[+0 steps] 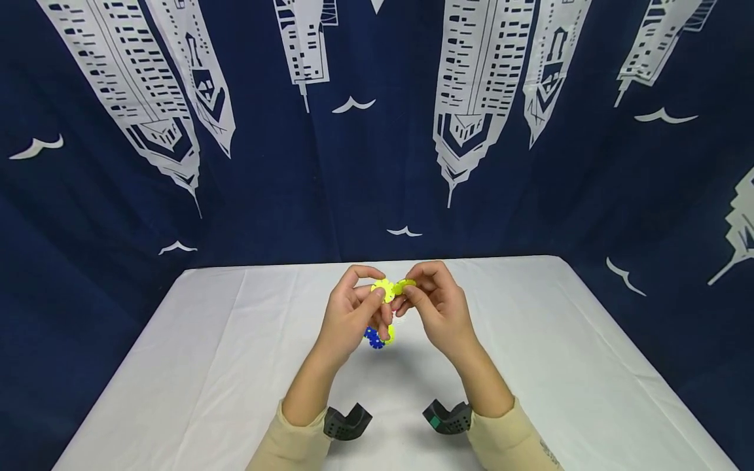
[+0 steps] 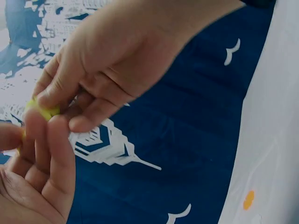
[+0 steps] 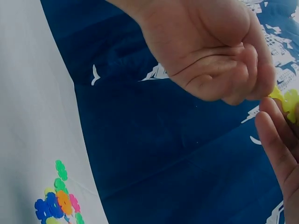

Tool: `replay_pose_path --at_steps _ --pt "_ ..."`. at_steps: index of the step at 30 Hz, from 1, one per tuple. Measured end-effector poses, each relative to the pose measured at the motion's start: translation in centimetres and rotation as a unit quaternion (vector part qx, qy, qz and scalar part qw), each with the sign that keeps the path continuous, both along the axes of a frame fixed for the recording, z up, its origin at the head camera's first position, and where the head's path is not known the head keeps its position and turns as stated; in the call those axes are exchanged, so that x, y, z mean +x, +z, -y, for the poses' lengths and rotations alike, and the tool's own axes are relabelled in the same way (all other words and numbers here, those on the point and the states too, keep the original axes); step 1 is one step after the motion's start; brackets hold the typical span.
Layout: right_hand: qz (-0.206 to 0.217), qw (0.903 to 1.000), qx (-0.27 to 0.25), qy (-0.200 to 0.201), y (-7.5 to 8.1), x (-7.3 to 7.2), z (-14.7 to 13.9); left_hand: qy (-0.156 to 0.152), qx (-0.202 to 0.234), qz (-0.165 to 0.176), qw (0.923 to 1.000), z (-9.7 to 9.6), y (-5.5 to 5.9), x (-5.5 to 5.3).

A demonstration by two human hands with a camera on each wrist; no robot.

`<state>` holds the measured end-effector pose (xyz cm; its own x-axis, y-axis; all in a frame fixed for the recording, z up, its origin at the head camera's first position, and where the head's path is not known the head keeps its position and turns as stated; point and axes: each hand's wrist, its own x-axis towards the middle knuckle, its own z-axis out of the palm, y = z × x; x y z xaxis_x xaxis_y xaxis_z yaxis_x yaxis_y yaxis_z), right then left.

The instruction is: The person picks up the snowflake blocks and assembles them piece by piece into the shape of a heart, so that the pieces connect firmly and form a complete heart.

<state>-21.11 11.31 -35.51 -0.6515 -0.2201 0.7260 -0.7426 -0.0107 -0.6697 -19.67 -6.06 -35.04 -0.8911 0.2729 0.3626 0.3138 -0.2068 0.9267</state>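
Held up above the table, two bright yellow notched plastic discs meet edge to edge in the head view. My left hand (image 1: 347,314) pinches the left yellow disc (image 1: 385,286), whose face is toward me, between thumb and fingers. My right hand (image 1: 440,314) pinches the other yellow disc (image 1: 404,286), which is tilted more edge-on. Whether their notches interlock, I cannot tell. In the right wrist view, yellow plastic (image 3: 291,103) shows at the right edge between the fingertips of both hands. Fingers partly hide the discs in both wrist views.
Beneath the hands, blue discs (image 1: 376,339) and a yellow disc (image 1: 390,334) lie on the white tablecloth (image 1: 235,379). The right wrist view shows this pile with green (image 3: 61,170), orange (image 3: 64,202) and pink (image 3: 75,203) discs. A dark blue printed curtain (image 1: 265,196) hangs behind.
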Motion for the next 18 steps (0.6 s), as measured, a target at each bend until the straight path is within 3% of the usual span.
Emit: replay_pose_path --at_steps 6,18 --pt "-0.079 0.9967 -0.001 -0.020 -0.10 0.18 0.36 -0.007 0.033 0.041 0.9986 -0.22 0.39 0.48" --pt "-0.151 0.9835 0.035 -0.094 0.09 0.30 0.43 -0.008 0.058 0.052 0.9969 -0.49 0.71 0.99"
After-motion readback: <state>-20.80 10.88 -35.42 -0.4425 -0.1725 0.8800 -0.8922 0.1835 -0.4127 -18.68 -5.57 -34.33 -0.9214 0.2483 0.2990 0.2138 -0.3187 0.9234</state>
